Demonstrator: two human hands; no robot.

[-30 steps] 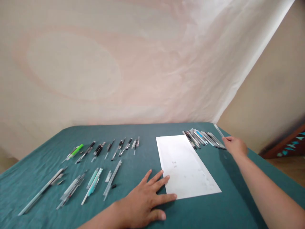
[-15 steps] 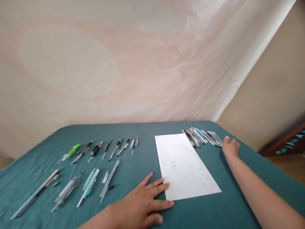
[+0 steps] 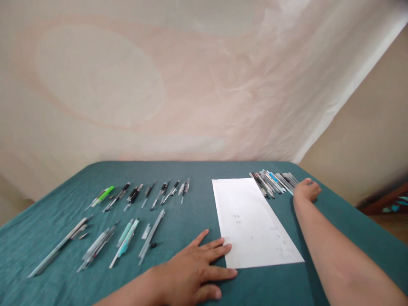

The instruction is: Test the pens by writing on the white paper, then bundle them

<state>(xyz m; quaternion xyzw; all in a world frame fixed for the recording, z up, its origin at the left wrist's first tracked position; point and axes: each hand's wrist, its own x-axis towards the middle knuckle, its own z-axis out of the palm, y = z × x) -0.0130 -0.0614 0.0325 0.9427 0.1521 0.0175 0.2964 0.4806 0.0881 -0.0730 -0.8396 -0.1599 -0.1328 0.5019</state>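
Observation:
My left hand [image 3: 202, 270] lies flat with its fingers spread. Its fingertips rest on the lower left edge of a white sheet of paper [image 3: 251, 225], which bears a few faint marks. My right hand [image 3: 306, 190] reaches to the far right of the table, against the right end of a row of pens [image 3: 276, 183]. Its fingers are bent and their tips are turned away, so whether it grips anything is hidden. The pens lie side by side, slanted, mostly grey, black and clear, with a blue one among them. They touch or nearly touch the paper's upper right corner.
Dismantled pen parts lie in small groups on the left: a green pen [image 3: 104, 195], black-ended pens [image 3: 135, 193], turquoise parts [image 3: 129, 238], clear tubes [image 3: 153, 233] and a long pale barrel [image 3: 60, 246]. A green cloth [image 3: 188, 229] covers the table. Behind hangs a pale curtain [image 3: 191, 85].
The view has shifted a little, so the table's things appear further right. My right hand has moved slightly left over the pens' right end. My left hand stays on the paper's edge.

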